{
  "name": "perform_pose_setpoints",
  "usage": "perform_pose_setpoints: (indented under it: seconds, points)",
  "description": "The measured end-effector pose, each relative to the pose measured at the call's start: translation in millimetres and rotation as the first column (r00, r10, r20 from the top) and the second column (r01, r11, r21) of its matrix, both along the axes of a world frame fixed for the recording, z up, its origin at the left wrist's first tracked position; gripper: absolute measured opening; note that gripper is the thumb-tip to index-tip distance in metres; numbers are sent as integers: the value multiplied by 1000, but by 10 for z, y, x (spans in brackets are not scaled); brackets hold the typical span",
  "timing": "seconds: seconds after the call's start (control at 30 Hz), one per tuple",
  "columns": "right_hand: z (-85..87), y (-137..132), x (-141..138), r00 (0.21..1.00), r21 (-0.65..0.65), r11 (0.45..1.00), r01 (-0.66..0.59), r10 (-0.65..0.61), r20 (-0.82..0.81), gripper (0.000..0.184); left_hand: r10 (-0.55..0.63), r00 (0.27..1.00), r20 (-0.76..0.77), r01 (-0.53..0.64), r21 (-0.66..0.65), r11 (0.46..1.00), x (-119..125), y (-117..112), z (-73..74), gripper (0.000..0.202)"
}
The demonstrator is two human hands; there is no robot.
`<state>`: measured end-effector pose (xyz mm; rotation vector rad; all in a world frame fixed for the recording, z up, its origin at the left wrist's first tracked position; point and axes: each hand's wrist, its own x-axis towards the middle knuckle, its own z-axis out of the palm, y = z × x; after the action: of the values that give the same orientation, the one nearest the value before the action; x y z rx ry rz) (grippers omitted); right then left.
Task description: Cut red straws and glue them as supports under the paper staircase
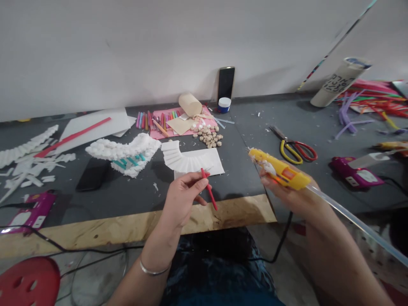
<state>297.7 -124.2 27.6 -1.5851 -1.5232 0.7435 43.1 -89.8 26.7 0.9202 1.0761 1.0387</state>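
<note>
My left hand (183, 197) is closed in a pinch on a thin red stick (209, 189), held just above the table's near edge. My right hand (291, 193) grips a yellow glue gun (278, 168), its nozzle pointing up and left, with a clear glue stick (357, 221) trailing out behind it. Just beyond the left hand lies a white pleated paper piece (191, 160) on a white sheet. To its left sits a white fluffy curved paper model (126, 154) with teal strips showing.
Scissors (295, 148) with red and yellow handles lie at right, near a magenta glue gun (355, 172). Markers, beads (208, 136) and a pink sheet lie at the back, beside a propped phone (226, 83). White paper scraps (28, 159) are at left. A red stool (28, 280) stands below.
</note>
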Motion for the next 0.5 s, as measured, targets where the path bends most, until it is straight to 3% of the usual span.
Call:
perform_pose_setpoints:
  seconds: [0.17, 0.37, 0.5]
  points:
    - [-20, 281, 214, 908, -21, 970, 242, -219, 357, 29, -8, 1000, 14, 8, -12, 1000, -19, -6, 22, 25]
    - [-164, 391, 350, 854, -24, 968, 249, -207, 477, 35, -2, 1000, 27, 2, -9, 1000, -25, -14, 57, 25]
    - [-172, 386, 327, 837, -6, 974, 226, -191, 512, 34, -1, 1000, 27, 1, -12, 1000, -25, -11, 55, 26]
